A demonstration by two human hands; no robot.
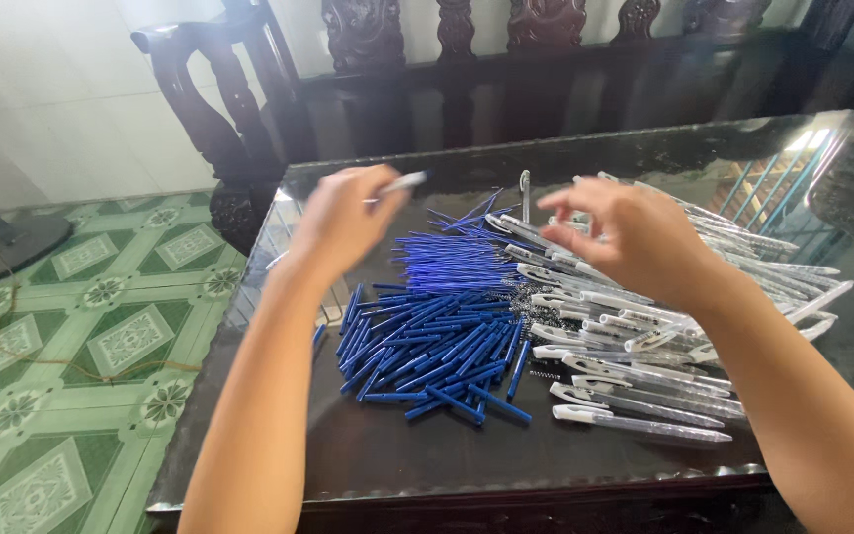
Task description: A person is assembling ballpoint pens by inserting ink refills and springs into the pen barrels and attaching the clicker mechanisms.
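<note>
My left hand [343, 220] is raised over the left side of the dark glossy table [427, 465], pinching a white pen part [402, 182] at its fingertips. My right hand [625, 232] hovers above a heap of white and clear pen barrels [635, 396], fingers curled and apart; I cannot see anything in it. Between the hands lies a pile of blue pen pieces [437, 351], with thin blue refills [447, 262] behind them. Small metal springs [518, 302] lie where the blue and white heaps meet.
Dark carved wooden chairs [239, 109] stand behind the table. A green and white patterned tile floor [61, 376] lies to the left, with a fan base [12, 242] on it. More pen barrels [743, 237] spread toward the table's right side.
</note>
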